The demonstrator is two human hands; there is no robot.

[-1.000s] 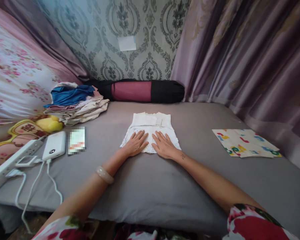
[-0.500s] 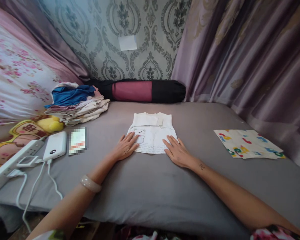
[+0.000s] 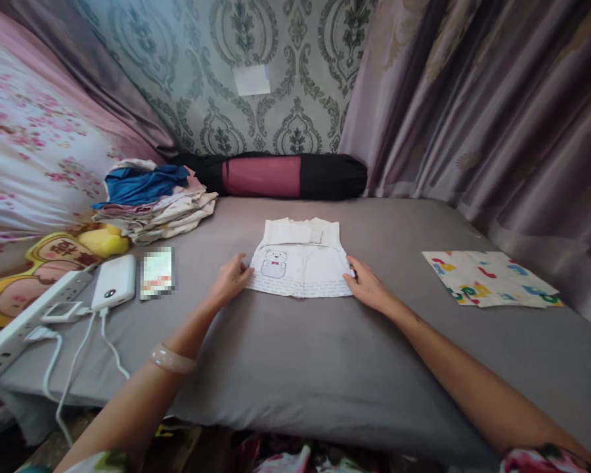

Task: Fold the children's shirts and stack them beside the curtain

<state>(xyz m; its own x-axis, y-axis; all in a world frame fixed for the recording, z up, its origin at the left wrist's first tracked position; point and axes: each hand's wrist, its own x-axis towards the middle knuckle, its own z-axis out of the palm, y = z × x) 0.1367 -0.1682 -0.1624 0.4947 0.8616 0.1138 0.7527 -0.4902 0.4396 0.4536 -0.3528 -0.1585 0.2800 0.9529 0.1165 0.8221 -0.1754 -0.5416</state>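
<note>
A small white child's shirt lies on the grey sheet in front of me, its sleeves folded across the upper part. A bear drawing with a red bow and a band of small print near the hem show on its front. My left hand pinches the shirt's lower left edge, thumb on top and the other fingers curled at the side. At the lower right edge, my right hand has the same kind of pinch on the cloth. The fingertips under the edges are partly hidden.
A folded cloth with colourful prints lies at right. On the left are a pile of clothes, a white power bank with cables, a power strip and a yellow plush. A black and maroon roll lies along the wall.
Both hands have gone from lying flat on the shirt's front to pinching its lower side edges. The hands have moved outward, and the lower part of the shirt looks more spread.
</note>
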